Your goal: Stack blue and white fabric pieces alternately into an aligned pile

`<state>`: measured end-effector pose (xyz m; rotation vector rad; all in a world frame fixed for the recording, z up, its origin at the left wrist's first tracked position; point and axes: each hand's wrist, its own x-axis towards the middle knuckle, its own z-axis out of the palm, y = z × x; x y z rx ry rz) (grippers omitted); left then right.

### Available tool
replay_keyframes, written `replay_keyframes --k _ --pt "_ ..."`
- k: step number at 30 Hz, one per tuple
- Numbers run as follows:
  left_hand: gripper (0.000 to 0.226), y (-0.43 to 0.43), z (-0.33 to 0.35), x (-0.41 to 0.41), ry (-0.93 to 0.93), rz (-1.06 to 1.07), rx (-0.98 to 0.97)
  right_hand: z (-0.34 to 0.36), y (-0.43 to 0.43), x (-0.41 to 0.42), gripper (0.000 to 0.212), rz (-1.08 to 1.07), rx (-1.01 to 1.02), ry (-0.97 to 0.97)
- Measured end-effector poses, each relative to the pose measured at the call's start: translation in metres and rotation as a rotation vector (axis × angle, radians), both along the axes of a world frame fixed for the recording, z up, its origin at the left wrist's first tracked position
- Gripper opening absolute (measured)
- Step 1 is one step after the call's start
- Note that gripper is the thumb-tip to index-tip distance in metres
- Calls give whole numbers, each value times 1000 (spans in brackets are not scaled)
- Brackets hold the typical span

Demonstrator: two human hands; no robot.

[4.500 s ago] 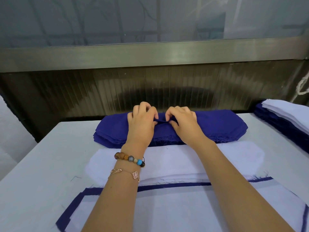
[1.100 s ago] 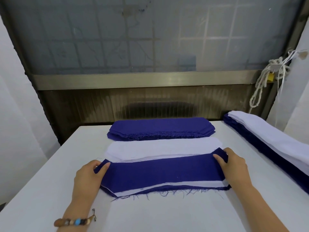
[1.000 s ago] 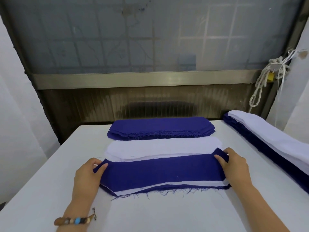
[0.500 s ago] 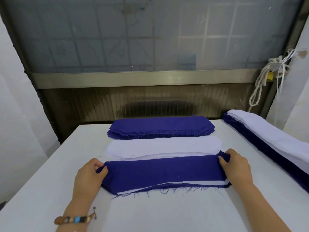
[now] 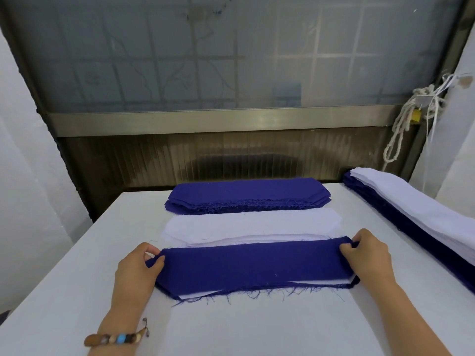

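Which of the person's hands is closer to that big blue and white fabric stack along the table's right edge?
Right. The right hand grips the blue piece at the end nearest that stack; the left hand holds the opposite end, farther away.

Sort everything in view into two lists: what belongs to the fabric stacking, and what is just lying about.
Belongs to the job: blue piece, gripped at its ends by the left hand and right hand; alternating pile under it; white stack; blue stack.

Lying about: knotted cord by the window; bead bracelet; layered pile at the right edge, untouched.
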<state>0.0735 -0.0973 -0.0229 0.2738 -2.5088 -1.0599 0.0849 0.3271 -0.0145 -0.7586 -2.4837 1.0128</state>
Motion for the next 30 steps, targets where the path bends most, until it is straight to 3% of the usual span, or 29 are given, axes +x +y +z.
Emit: replay_keyframes --k 10,17,30 --pt "8 0 -3 -1 -1 1 31 2 -1 5 25 -17 122 -141" --pt "9 -1 -4 0 17 -8 42 3 -2 6 24 -19 135 -40" --pt "13 -2 -4 -2 15 -8 16 -2 1 6 28 -46 250 -63"
